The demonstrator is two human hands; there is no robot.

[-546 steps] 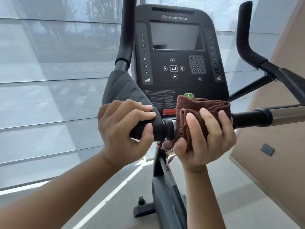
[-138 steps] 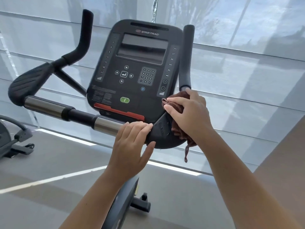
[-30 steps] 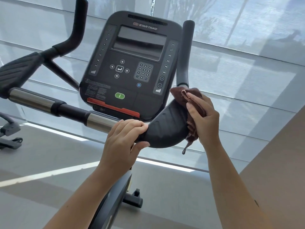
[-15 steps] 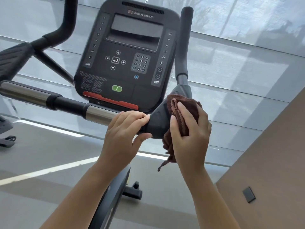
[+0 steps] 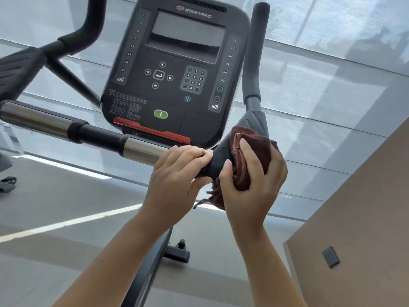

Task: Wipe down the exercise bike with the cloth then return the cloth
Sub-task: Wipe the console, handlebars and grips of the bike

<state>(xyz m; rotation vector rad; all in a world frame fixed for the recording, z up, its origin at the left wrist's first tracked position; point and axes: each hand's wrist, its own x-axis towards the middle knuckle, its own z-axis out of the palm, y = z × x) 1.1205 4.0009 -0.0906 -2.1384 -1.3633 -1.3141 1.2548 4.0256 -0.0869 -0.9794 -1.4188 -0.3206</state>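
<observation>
1. Shaded window panels were seen behind the exercise bike (image 5: 177, 69).
2. The brown cloth (image 5: 250, 156) was clamped by the right hand (image 5: 254, 180) around the elbow pad (image 5: 223, 156).
3. The handlebar (image 5: 137, 147), running leftward, was gripped by the left hand (image 5: 177, 176) just beside.

Both hands crowd the right end of the crossbar (image 5: 137, 148): left hand (image 5: 177, 180) wrapped round it, right hand (image 5: 254, 180) pressing the cloth (image 5: 254, 151) on the pad (image 5: 221, 158), thumbs nearly touching. The console (image 5: 177, 69) blocks the way just above them, and the upright grip (image 5: 254, 52) rises at its right edge. Below the bar it's open air down to the floor (image 5: 55, 207), bar the frame (image 5: 150, 262). The wall (image 5: 365, 218) closes the right.
</observation>
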